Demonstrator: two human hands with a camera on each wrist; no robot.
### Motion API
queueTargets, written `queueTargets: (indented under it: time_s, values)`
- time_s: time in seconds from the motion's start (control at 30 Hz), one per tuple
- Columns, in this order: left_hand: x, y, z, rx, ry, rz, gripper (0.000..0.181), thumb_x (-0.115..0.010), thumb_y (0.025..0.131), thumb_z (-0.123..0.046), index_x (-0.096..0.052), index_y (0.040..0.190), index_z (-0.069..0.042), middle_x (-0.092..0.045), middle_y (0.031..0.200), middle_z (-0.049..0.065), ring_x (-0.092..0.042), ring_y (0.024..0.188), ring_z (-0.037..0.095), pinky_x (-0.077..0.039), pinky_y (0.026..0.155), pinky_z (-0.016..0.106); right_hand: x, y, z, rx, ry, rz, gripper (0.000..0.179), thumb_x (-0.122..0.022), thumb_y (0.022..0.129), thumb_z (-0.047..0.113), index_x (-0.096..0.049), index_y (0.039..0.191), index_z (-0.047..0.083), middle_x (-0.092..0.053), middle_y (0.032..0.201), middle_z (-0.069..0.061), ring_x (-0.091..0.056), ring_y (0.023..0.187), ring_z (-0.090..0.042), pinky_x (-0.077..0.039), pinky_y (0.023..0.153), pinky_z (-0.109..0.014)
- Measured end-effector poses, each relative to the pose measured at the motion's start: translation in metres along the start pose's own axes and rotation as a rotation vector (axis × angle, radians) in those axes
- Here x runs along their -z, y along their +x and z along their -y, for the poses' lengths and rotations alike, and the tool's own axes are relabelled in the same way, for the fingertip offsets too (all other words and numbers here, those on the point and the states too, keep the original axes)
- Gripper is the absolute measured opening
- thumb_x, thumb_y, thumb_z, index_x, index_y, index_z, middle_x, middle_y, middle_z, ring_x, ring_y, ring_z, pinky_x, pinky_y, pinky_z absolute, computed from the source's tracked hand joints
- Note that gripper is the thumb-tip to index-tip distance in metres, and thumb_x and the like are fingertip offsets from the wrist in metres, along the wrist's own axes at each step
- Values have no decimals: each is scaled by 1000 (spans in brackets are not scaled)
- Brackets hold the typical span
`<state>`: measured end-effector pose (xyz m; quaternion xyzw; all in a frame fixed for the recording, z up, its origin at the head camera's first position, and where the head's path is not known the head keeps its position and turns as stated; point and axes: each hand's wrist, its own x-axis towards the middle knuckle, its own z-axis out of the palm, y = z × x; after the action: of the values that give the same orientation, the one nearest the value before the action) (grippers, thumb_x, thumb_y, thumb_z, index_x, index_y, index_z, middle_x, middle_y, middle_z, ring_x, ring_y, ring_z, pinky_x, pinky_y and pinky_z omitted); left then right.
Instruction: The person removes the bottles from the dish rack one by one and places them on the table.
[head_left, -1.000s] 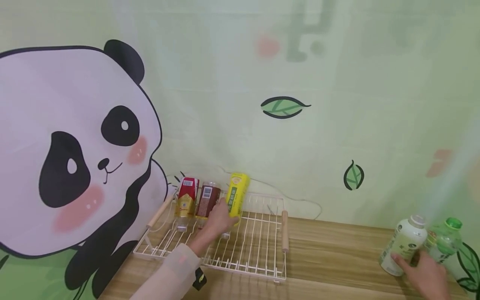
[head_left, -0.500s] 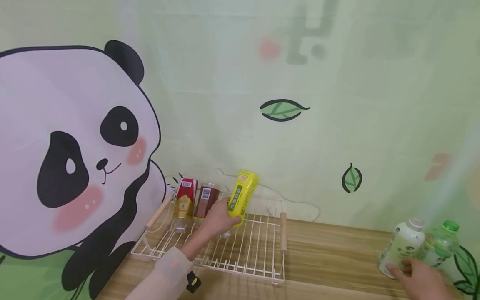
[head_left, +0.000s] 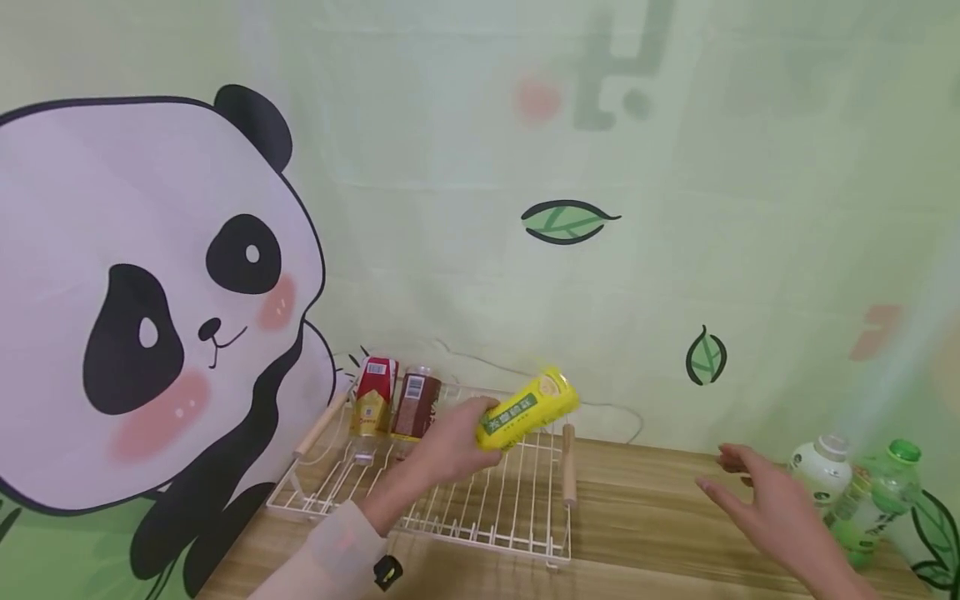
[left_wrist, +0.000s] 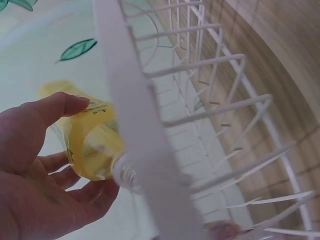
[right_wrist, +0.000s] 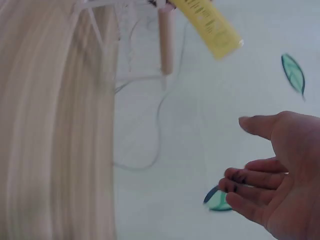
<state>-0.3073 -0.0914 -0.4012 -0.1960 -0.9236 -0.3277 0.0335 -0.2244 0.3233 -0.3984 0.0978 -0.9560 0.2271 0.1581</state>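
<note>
My left hand point(head_left: 450, 446) grips a yellow bottle point(head_left: 528, 408), tilted to the right above the white wire rack point(head_left: 487, 546). In the left wrist view, thumb and fingers wrap the bottle's yellow label point(left_wrist: 95, 140), with its neck end close to a rack bar. My right hand point(head_left: 780, 508) holds nothing, its fingers spread loosely, left of a white bottle point(head_left: 821, 467) and a green-capped clear bottle point(head_left: 873, 508). Part of the white bottle is hidden behind that hand. A red-and-gold bottle point(head_left: 372, 396) and a dark-brown bottle point(head_left: 416, 408) lean in the rack's left part.
Wooden handles point(head_left: 569, 467) stand at both sides of the rack. A small black object point(head_left: 387, 572) lies on the wooden tabletop point(head_left: 637, 500) before it. A thin cord point(head_left: 637, 421) runs along the panda-printed backdrop point(head_left: 450, 208).
The yellow bottle has been lifted from its place beside the dark-brown one and tipped to the right. My right hand has let go of the white bottle and moved left and up.
</note>
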Motion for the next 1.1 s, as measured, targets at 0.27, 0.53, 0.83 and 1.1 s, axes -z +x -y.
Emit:
queueTargets:
  time_s: [0.27,0.53,0.83,1.1]
  values:
    - [-4,-7,-37,-169,343,-12,71,-90,86,-28,-59,150,-19,-66,130,0,-62,111,18,-57,96,38,-6,15,47,159,32,-109,76,-85,92,37,-52,147,-5,-59,142,-28,-56,128,-51,-49,98,-69]
    - [-13,-12,-57,-234,438,-1,68,-90,85,-32,-62,146,-20,-65,130,-4,-58,112,17,-54,94,35,-26,32,85,337,-57,-86,86,-93,82,37,-53,148,-3,-55,147,-22,-53,133,-46,-47,105,-66]
    - [-20,-12,-65,-258,470,36,67,-90,85,-36,-63,144,-22,-63,133,-4,-57,113,17,-53,95,35,-56,40,106,507,-162,-48,74,-98,76,33,-65,134,-1,-66,131,-12,-61,122,-34,-48,108,-57]
    - [-20,-15,-71,-299,500,34,68,-90,84,-37,-63,143,-19,-63,132,-1,-58,114,20,-54,94,36,-67,41,111,512,-161,-64,65,-99,75,25,-69,127,1,-69,121,-8,-64,111,-27,-56,97,-48]
